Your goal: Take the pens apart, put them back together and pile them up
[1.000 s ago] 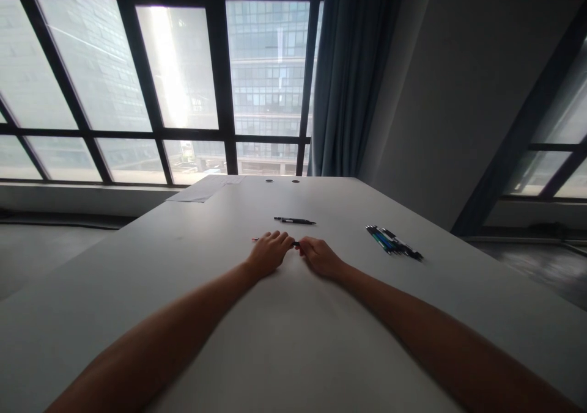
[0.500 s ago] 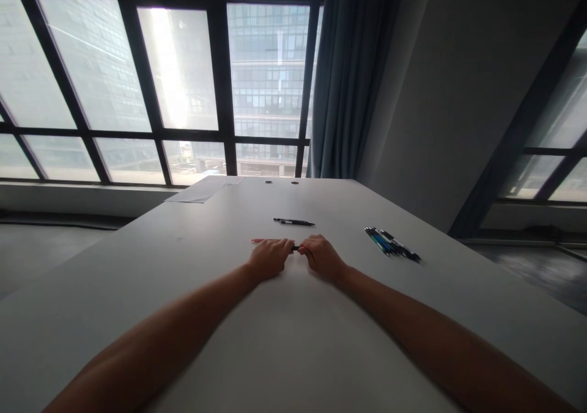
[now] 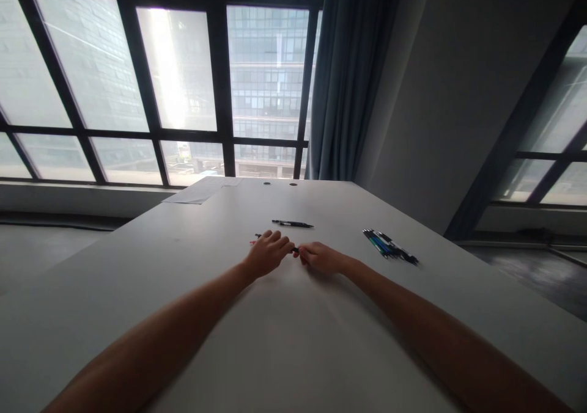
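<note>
White worktop [image 3: 220,352] before a gridded window [image 3: 268,71]. Left hand [image 3: 269,255], curled over, and right hand [image 3: 320,258], pinching, both grasp a slim dark pen [image 3: 296,250]; its long axis runs left to right between them, neither hand nearer. Another pen [image 3: 293,223] lies just beyond, farther off.

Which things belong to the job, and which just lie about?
Seemingly in use:
slim black pen-like stick, held by left hand and right hand
orange bit by left hand

Lying about:
lone slender black pen
black, blue and green pen cluster
white paper sheets
</note>
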A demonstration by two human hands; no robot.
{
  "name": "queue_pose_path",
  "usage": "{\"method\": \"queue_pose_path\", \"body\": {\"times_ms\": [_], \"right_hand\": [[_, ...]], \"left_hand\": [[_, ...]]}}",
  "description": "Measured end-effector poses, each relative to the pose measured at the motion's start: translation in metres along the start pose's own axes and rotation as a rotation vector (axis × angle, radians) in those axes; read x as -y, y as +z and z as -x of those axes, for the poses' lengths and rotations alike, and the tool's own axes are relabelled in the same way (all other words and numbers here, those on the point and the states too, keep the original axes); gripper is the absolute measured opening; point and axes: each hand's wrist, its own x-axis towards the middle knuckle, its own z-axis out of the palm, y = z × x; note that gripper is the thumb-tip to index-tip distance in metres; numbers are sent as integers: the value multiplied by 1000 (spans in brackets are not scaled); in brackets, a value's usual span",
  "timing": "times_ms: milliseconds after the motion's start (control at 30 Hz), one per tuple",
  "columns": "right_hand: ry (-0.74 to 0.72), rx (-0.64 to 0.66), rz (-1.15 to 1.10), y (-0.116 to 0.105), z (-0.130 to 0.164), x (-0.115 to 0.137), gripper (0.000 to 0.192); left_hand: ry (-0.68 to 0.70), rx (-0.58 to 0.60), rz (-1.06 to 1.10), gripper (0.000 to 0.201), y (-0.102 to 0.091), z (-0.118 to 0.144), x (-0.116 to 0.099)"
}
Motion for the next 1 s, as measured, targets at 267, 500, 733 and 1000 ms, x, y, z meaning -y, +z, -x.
{"method": "queue_pose_path", "body": {"times_ms": [267,500,733,1000], "right_hand": [[-70,27,20,-10,2,5,31],[-24,-243,386,9,3,8,19],[-43,-364,215,9,3,-4,24],[-29,-405,-46,25,-3,-18,39]], "left_hand": [[-38,0,-5,32,-3,-1,-7],[-162,68,64,22,-4,-1,-9],[-282,157,70,24,-1,-2,-10],[-296,122,142,26,6,1,-11]]}}
